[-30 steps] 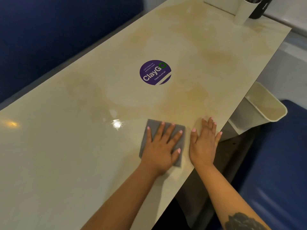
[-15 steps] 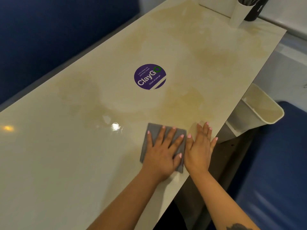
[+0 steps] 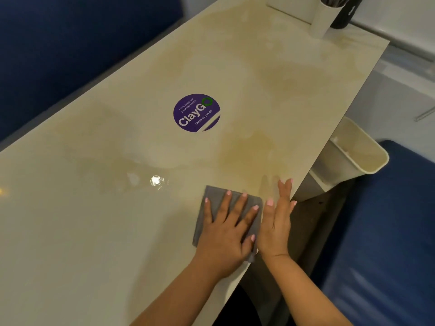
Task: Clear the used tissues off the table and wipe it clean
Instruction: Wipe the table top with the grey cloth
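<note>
A grey square cloth (image 3: 213,198) lies flat on the glossy cream table (image 3: 94,231) near its right edge. My left hand (image 3: 229,231) presses on the cloth with fingers spread and straight. My right hand (image 3: 276,223) lies flat on the table at the very edge, right beside the cloth, fingers straight and close together. No tissues show on the tabletop.
A round purple "ClayGo" sticker (image 3: 196,112) sits mid-table. A cream bin (image 3: 353,151) hangs tilted below the right edge. A white cup (image 3: 322,18) and a dark bottle (image 3: 343,12) stand at the far corner. Blue seating (image 3: 388,231) lies to the right.
My right hand has slid left along the table edge until it sits against the cloth, its fingers drawn closer together. The left hand stays pressed on the cloth.
</note>
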{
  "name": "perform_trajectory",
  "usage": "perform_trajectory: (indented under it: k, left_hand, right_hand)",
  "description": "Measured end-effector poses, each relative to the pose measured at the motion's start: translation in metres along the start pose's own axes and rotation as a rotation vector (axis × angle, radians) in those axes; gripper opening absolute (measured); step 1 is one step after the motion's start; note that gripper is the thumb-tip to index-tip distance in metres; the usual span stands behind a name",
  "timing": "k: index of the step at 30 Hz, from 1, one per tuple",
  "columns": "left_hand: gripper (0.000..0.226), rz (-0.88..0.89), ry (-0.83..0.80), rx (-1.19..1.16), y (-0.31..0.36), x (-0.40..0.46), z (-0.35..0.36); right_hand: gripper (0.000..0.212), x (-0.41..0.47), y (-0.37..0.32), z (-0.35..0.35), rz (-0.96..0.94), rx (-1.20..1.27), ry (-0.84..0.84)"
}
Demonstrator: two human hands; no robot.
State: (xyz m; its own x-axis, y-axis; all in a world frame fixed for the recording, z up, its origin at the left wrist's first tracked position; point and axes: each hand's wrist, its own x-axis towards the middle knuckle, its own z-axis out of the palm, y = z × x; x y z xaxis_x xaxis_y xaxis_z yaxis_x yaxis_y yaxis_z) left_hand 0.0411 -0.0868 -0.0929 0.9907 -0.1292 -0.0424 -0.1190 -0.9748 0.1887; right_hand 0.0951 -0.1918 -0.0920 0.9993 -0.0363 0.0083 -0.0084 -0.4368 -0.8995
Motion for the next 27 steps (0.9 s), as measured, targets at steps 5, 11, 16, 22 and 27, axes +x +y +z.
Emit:
perform_trajectory:
  k: [5, 11, 16, 22, 27]
  left_hand:
    - [0.059, -0.059, -0.048, 0.083, -0.021, 0.054, -0.006]
    - [0.061, -0.203, 0.021, 0.011, -0.038, 0.026, -0.004]
    - [0.059, -0.007, -0.027, -0.02, 0.008, 0.014, 0.0]
    - [0.059, 0.018, -0.078, 0.073, 0.008, 0.086, -0.008]
    - [0.06, -0.213, 0.032, 0.044, -0.033, 0.079, -0.006]
  right_hand:
    - [0.041, -0.002, 0.002, -0.008, -0.003, 0.072, 0.039]
    - [0.041, 0.001, 0.002, -0.013, 0.02, 0.102, 0.086]
    - [0.041, 0.002, 0.004, -0.016, 0.017, 0.102, 0.102]
    - [0.048, 0.004, 0.006, -0.019, 0.039, 0.096, 0.074]
    - [0.059, 0.004, 0.007, -0.022, 0.044, 0.093, 0.037]
